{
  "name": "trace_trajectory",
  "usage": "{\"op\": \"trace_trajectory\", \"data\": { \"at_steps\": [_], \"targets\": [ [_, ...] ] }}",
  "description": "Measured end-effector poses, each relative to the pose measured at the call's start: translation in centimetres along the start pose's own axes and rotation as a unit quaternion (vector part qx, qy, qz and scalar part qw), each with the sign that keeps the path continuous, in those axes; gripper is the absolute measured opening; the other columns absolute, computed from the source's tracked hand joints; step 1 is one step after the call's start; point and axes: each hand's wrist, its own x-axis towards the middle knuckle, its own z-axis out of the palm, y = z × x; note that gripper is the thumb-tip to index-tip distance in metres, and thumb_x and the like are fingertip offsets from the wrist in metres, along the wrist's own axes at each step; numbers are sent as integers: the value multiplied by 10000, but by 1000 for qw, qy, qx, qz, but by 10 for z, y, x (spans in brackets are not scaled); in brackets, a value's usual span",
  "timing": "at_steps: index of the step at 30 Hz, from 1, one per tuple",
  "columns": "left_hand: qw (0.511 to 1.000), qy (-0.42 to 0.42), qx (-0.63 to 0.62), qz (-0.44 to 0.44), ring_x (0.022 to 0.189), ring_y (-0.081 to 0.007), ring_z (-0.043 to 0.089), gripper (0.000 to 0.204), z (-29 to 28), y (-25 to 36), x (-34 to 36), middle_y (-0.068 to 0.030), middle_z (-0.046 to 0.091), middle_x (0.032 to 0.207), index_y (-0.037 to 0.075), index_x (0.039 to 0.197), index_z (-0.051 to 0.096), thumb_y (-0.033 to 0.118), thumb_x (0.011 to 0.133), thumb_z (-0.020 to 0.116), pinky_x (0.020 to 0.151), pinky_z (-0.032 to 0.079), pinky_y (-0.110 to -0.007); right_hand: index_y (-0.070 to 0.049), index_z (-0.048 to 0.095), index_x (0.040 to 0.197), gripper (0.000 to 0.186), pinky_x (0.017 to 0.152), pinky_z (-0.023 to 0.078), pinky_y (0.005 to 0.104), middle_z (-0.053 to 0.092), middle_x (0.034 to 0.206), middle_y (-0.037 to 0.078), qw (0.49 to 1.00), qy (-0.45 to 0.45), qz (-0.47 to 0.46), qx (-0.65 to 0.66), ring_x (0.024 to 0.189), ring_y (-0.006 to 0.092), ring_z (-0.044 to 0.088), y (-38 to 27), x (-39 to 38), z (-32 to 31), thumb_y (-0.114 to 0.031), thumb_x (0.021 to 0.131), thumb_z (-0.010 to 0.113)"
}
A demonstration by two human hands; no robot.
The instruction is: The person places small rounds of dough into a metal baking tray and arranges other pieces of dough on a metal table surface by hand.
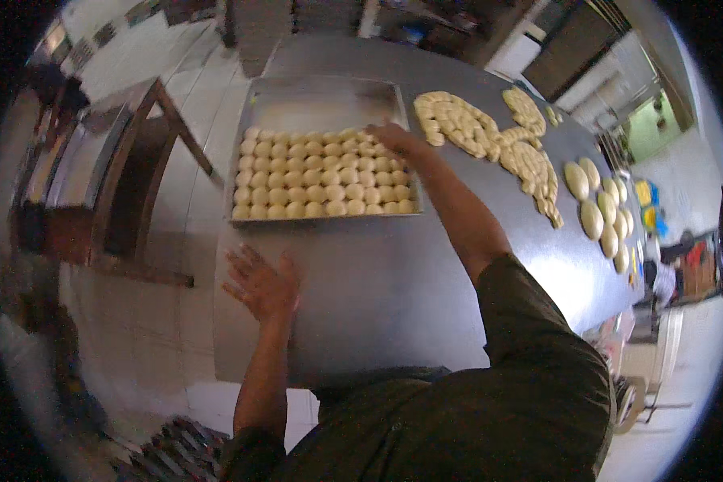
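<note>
A metal tray [321, 104] on the steel table [353, 289] holds rows of pale round dough balls [292, 175] in its near part, with bare metal behind them. My right hand [390, 140] is at the tray's upper right, by the end of the back row; its fingers are blurred, so their grip is unclear. My left hand [261, 285] is open with fingers spread, over the steel surface in front of the tray's near left side, holding nothing.
Right of the tray lie heaps of small cut dough pieces [530, 165] and several larger oval dough pieces [593, 217]. A wooden-framed rack [149, 104] stands on the tiled floor at left. Metal racking [173, 442] is at the lower left.
</note>
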Motion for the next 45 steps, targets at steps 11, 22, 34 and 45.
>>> {"op": "trace_trajectory", "data": {
  "at_steps": [11,22,34,45],
  "targets": [
    [999,8,-39,15,1546,-481,264,893,28,-17,10,-315,243,1672,-37,1623,279,614,1044,473,1220,266,-612,-74,698,1205,401,927,548,506,668,1259,191,838,420,340,-75,1132,404,652,327,-330,-107,-381,949,661],
    [965,-28,91,244,1562,-470,245,935,32,206,-139,-281,116,1731,56,1684,179,635,1020,493,1203,174,-727,-38,538,1373,566,1065,455,544,637,1291,211,905,377,110,-166,1228,437,567,448,-379,-210,-265,872,673],
    [962,23,-5,273,1568,-407,264,928,27,202,-142,-272,266,1691,21,1642,307,656,1004,534,1211,235,-672,-113,645,1162,324,756,564,477,730,890,162,836,423,281,209,871,342,740,297,-440,-92,-389,992,646],
    [907,-184,-257,278,962,-305,673,400,26,125,-111,-156,659,993,21,1145,605,413,1069,578,735,532,-485,-158,662,1350,512,769,569,481,734,889,166,948,178,185,187,848,357,719,74,-465,3,-501,969,672]
  ]
}}
